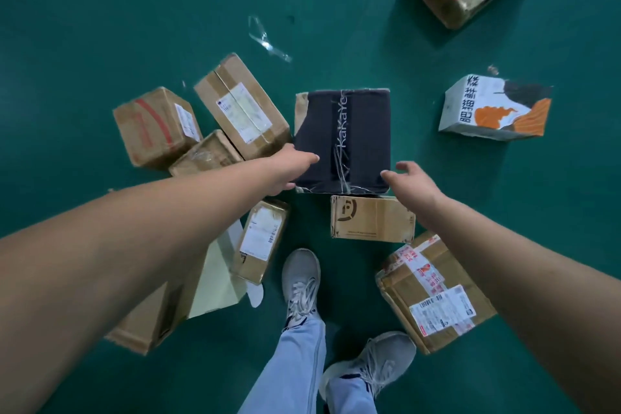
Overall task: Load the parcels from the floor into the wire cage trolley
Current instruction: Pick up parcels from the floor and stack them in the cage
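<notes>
The green floor (pixel 134 10) carries ten parcels, scattered loose as if awaiting loading; no wire cage trolley is in view. Eight are brown cartons, one a white printed box (pixel 494 109), one the black box (pixel 342 141) mid-floor. The left hand (pixel 292 168) touches its left edge, the right hand (pixel 408 180) hovers beside its right corner, fingers spread, gripping nothing, apparently to clamp it from both sides.
</notes>
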